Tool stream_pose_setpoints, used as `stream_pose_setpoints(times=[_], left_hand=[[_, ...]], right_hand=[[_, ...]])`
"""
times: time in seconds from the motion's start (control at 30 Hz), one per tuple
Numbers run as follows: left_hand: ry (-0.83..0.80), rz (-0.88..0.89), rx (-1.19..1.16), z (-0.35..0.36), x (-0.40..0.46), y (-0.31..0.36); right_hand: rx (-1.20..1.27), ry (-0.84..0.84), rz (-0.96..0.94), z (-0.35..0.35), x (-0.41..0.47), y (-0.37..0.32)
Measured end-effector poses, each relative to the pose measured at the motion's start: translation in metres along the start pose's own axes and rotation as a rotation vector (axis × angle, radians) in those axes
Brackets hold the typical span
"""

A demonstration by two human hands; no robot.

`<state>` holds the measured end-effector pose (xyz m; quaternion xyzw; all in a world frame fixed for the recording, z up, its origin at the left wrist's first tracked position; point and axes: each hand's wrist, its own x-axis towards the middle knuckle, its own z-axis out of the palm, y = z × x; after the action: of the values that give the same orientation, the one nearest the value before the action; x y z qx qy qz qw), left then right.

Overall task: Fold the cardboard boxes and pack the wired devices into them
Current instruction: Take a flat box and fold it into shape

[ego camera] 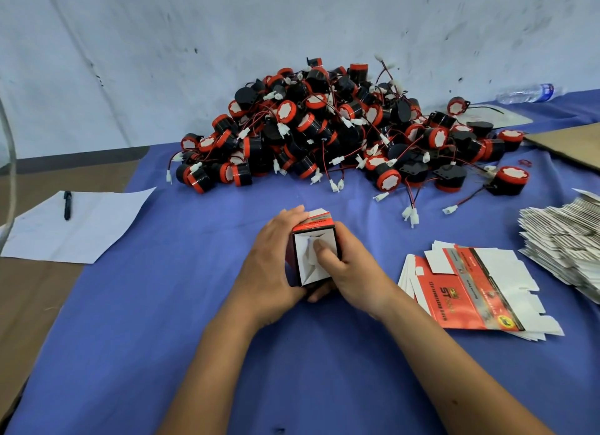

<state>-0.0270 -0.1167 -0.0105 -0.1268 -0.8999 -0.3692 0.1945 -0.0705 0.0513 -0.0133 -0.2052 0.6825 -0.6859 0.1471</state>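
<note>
A small red and black cardboard box (306, 259) stands between my hands at the middle of the blue table, its white end flaps facing me. My left hand (272, 259) grips its left side, fingers curled over the top. My right hand (344, 266) holds the right side, and its thumb presses on the white flaps. Behind them lies a big heap of black and red wired devices (337, 126) with white plugs. Flat unfolded boxes (470, 288) lie to my right.
A thick stack of flat white cartons (565, 243) sits at the right edge. A sheet of paper (81, 227) with a black pen (67, 205) lies at the left. A plastic bottle (529, 93) and brown cardboard (571, 142) are at the far right.
</note>
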Motion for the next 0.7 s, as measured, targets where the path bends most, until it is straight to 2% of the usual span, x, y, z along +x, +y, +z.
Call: stream_pose_setpoints(times=[0.23, 0.4, 0.53, 0.6, 0.7], left_hand=[[0.036, 0.037, 0.079, -0.002, 0.0006, -0.003], [0.049, 0.06, 0.047, -0.0065, 0.0003, 0.0013], [0.023, 0.038, 0.0, -0.0077, 0.001, 0.0044], [0.024, 0.021, 0.001, -0.0078, 0.0003, 0.0028], [0.045, -0.019, -0.021, -0.0093, -0.0009, -0.0035]], right_hand=[[-0.134, 0.034, -0.017, 0.0, 0.0, 0.0006], [-0.555, 0.132, -0.142, -0.0011, -0.0003, -0.0019], [-0.679, 0.196, -0.21, -0.0011, 0.0001, -0.0021], [-0.589, 0.197, -0.211, -0.0016, -0.0001, -0.0018], [-0.221, 0.057, -0.167, -0.0069, -0.0012, -0.0068]])
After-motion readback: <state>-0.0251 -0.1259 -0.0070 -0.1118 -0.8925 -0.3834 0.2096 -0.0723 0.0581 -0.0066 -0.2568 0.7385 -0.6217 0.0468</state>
